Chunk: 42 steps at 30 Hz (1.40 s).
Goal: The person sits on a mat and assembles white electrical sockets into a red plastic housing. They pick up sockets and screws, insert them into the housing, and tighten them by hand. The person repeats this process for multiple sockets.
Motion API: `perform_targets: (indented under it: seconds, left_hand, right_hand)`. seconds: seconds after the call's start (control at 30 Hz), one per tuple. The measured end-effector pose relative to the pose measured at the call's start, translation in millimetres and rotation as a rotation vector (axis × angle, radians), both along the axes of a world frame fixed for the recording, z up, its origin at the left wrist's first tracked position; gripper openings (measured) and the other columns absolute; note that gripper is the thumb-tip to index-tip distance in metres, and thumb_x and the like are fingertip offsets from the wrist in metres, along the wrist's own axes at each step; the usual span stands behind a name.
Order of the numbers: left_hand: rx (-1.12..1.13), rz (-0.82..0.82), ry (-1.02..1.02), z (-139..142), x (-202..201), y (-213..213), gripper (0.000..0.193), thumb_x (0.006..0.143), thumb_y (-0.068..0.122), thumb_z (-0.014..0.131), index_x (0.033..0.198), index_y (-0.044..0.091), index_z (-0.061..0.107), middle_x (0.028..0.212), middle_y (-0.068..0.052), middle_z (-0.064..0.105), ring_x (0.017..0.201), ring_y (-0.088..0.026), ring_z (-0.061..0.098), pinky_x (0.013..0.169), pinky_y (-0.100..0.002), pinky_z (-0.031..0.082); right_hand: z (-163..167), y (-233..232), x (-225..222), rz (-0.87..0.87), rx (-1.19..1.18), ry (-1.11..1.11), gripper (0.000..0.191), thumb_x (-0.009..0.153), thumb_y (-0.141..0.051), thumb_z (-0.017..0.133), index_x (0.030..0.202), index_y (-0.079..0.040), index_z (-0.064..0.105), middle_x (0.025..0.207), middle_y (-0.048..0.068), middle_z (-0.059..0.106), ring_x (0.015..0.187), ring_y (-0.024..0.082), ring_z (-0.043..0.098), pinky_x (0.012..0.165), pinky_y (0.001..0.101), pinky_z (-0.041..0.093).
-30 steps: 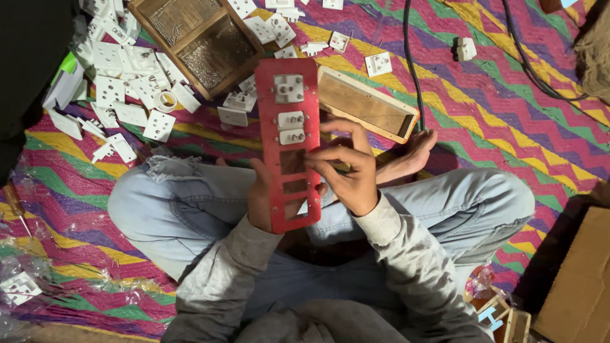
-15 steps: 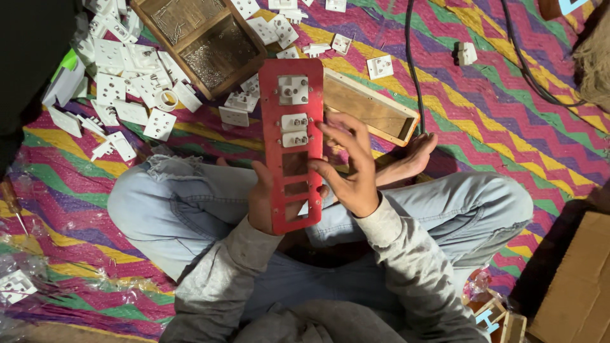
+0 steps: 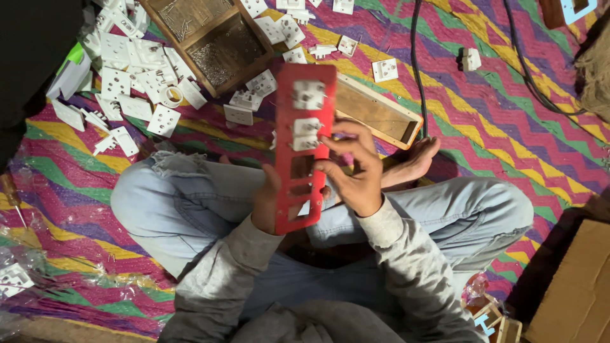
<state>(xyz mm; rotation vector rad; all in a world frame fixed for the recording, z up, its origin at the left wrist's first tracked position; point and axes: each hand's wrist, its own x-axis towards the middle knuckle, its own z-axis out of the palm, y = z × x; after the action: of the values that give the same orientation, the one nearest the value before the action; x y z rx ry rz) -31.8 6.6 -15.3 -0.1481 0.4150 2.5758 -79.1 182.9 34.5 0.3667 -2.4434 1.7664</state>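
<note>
Item: red switch panel (image 3: 304, 149), long, held upright over the lap of a person seated cross-legged on a zigzag mat (image 3: 521, 127). Left hand (image 3: 265, 200) clasps its lower edge, fingers closed round it. Right hand (image 3: 356, 171), splayed half a second ago, now has fingertips pinched at a white socket module (image 3: 305, 133) seated mid-panel. Loose white sockets (image 3: 133, 70) lie beyond the knee.

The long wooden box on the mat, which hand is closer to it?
Right. The right hand is just below the long wooden box; the left hand grips the red panel's far edge.
</note>
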Motion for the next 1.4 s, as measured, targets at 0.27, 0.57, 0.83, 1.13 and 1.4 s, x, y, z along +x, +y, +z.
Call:
perform_targets:
  seconds: [0.27,0.57,0.83,1.13,1.4]
  left_hand:
    - [0.07,0.031,-0.003,-1,-1,3,0.076,0.104,0.065,0.045,0.156,0.009,0.042,0.14,-0.009,0.057,0.115,-0.027,0.06,0.096,-0.051,0.052]
    - [0.109,0.043,0.048,3,-2,3,0.073,0.109,0.062,0.04,0.16,0.009,0.039,0.144,-0.008,0.055,0.12,-0.026,0.06,0.098,-0.052,0.051]
    - [0.065,0.056,-0.008,3,-2,1,0.073,0.107,0.06,0.04,0.159,0.009,0.037,0.141,-0.006,0.055,0.117,-0.026,0.061,0.095,-0.053,0.053]
    - [0.089,0.037,0.039,8,-4,0,0.075,0.108,0.063,0.04,0.158,0.007,0.04,0.141,-0.01,0.056,0.116,-0.029,0.061,0.095,-0.051,0.052]
    - [0.083,0.04,0.008,8,-6,2,0.075,0.105,0.064,0.037,0.156,0.01,0.04,0.144,-0.008,0.055,0.119,-0.026,0.058,0.095,-0.052,0.051]
  right_hand:
    - [-4,0,2,-0.062,-0.116,-0.035,0.048,0.082,-0.01,0.087,0.121,0.0,0.062,0.136,0.01,0.054,0.127,0.021,0.055,0.109,0.0344,0.046]
    - [-7,-3,1,-0.068,-0.135,-0.053,0.027,0.088,-0.004,0.087,0.103,-0.005,0.065,0.135,0.011,0.058,0.126,0.021,0.058,0.111,0.0347,0.047]
    - [-6,-2,3,-0.045,-0.029,-0.05,0.037,0.087,-0.003,0.084,0.121,-0.002,0.07,0.135,0.012,0.057,0.125,0.022,0.058,0.109,0.0348,0.047]
    - [-8,-2,4,-0.05,-0.032,-0.035,0.037,0.087,-0.005,0.083,0.121,-0.001,0.07,0.134,0.013,0.058,0.123,0.023,0.058,0.108,0.0353,0.047]
    - [0,-6,1,-0.068,-0.101,-0.04,0.033,0.089,-0.007,0.083,0.117,-0.004,0.066,0.133,0.012,0.055,0.125,0.023,0.056,0.111,0.0352,0.046]
